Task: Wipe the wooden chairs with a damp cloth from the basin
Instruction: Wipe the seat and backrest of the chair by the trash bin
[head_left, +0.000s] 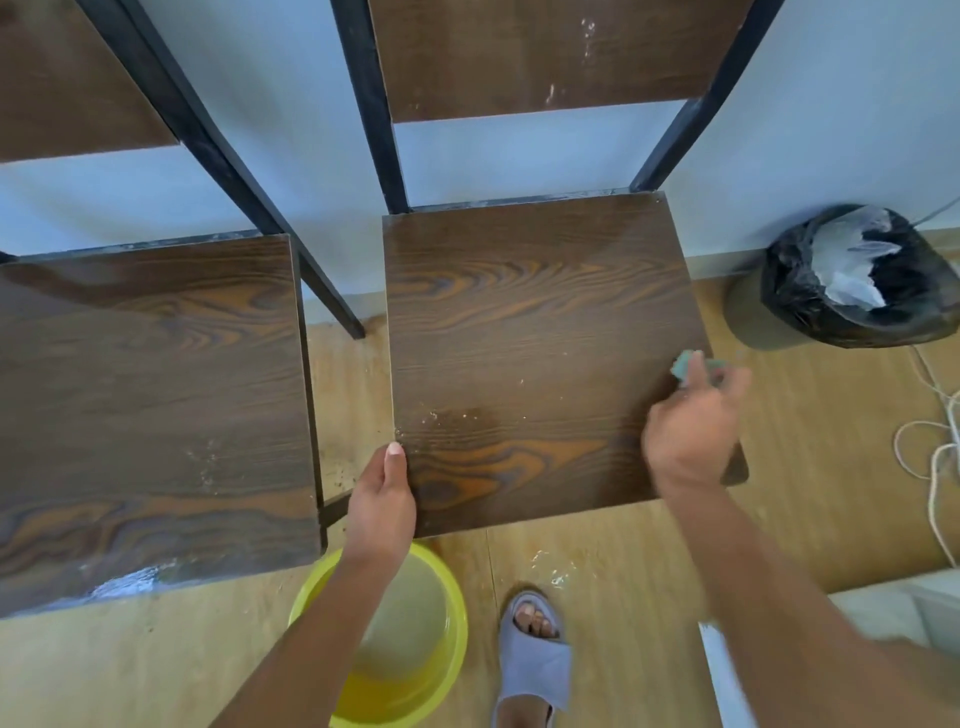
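Here, my right hand (693, 434), blurred, closes round the green cloth (691, 364) at the right edge of the wooden chair seat (519, 332), while my left hand (382, 501) grips the seat's front-left corner, thumb on top, above the yellow basin (447, 613) on the floor.

Chair seats (530, 332) dark brown, orange swirling grain; frames (369, 104) black. Cloth (688, 364) pale green. Basin (452, 597) translucent yellow. Slipper (532, 670) grey-lilac. Bin bag (800, 291) black. Wall (831, 104) pale blue. Floor (623, 571) light tan wood.
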